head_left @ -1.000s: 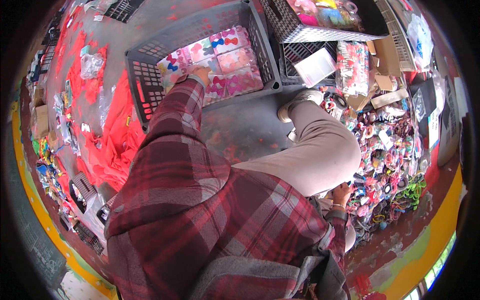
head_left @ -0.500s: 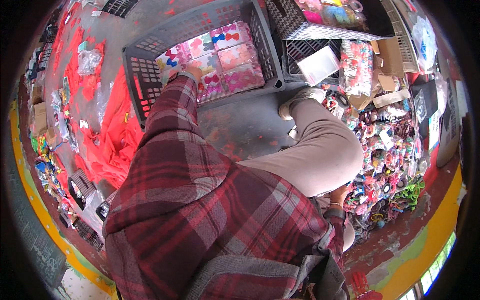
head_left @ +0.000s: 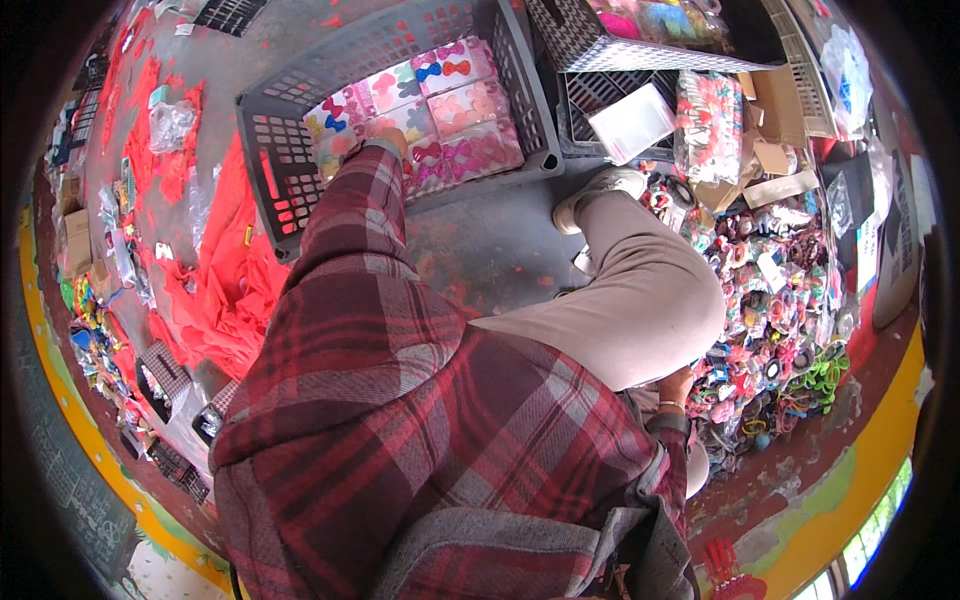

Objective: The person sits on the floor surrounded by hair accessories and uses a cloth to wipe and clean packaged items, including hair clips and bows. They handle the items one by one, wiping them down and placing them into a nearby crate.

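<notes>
My left hand [head_left: 390, 138] reaches into a grey plastic crate [head_left: 552, 120] and rests at the near edge of the packs in it. Those are flat clear packs of bow-shaped hair accessories [head_left: 470, 110] in pink, red, blue and pastel colours, laid side by side. The fingers of this hand are mostly hidden, so its grip cannot be made out. My right hand [head_left: 677, 387] hangs low beside my bent knee, next to a heap of mixed hair ties [head_left: 760, 340]. Its fingers are partly covered by my leg.
To the crate's right stand another dark crate [head_left: 640, 56] with bagged goods, a white flat box [head_left: 632, 124], a clear bag of red and white pieces [head_left: 708, 128] and torn cardboard [head_left: 780, 110]. Red cloth [head_left: 235, 270] lies crumpled on the left floor.
My left hand has shifted slightly to the right over the packs. The view has shifted a little; my right hand stays by the knee.
</notes>
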A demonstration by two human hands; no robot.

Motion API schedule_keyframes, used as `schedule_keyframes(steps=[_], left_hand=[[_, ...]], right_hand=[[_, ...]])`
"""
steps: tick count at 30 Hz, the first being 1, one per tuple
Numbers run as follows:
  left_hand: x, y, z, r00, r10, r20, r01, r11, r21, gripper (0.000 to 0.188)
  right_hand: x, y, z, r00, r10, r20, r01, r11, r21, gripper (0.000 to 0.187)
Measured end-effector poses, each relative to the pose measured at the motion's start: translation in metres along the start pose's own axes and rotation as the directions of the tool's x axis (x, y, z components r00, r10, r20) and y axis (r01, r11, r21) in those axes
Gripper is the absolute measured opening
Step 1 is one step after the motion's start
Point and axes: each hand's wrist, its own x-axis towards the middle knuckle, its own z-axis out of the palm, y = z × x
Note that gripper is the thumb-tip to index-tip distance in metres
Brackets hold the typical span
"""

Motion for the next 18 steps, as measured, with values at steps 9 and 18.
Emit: schedule_keyframes(steps=[9, 18], left_hand=[[0.031, 0.014, 0.036, 0.987, -0.128, -0.098, 0.128, 0.992, -0.007, 0.029], [-0.020, 0.062, -0.044, 0.996, 0.057, 0.074, -0.051, 0.996, -0.073, 0.026]], right_hand=[[-0.002, -0.040, -0.028, 1.000, 0.028, -0.010, -0.027, 0.995, 0.092, 0.029], [-0.010, -0.047, -0.032, 0.988, 0.150, 0.031, -0.152, 0.982, 0.108, 0.026]])
